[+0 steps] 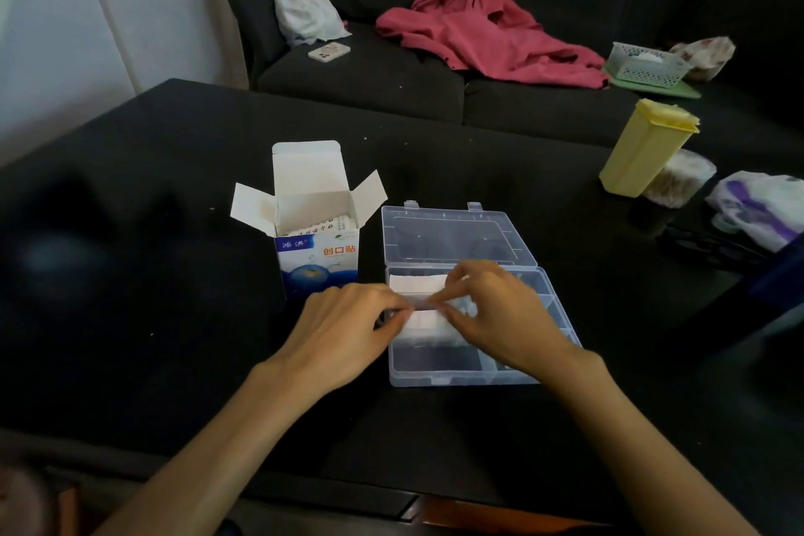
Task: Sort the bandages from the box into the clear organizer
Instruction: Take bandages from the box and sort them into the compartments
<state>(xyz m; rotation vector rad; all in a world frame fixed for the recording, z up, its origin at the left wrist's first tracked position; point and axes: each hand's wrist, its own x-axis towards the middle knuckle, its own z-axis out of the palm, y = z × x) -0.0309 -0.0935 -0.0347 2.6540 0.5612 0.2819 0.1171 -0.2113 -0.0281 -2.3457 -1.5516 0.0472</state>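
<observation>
bandages vs hands: white stack of bandages (424,320) sits between both hands, over the middle-left compartment of the clear organizer (439,366); can't tell if it rests on the compartment floor or is held just above it.
left hand (343,333): comes in from lower left, palm down, knuckles up, fingers curled; thumb and fingertips pinch the left end of the stack, right at the organizer's left wall.
right hand (491,309): comes in from lower right across the organizer's right side, fingers bent down, tips pinching the stack's right end. Covers the compartments beneath it.
forearms: both bare, angled inward, forming a V toward the organizer.
bandage look: flat white paper-wrapped strips, edges aligned, long side running left-right; print too blurred to read.
second stack (417,282): same white strips, lying flat in the far-left compartment, just beyond the held one; not touched.
organizer: clear plastic, lid (457,237) flat open away from the person, two latch tabs on the far edge; near-left compartment shows only dark table through it.
box (315,244): white and blue carton, orange lettering, stands upright just left of the organizer, top flaps open, more strips visible inside.
table (152,274): black, slightly reflective.
rest: yellow lidded container (644,148) far right on table; red garment (483,28), white bag (306,13), phone (329,51) on dark sofa behind.
</observation>
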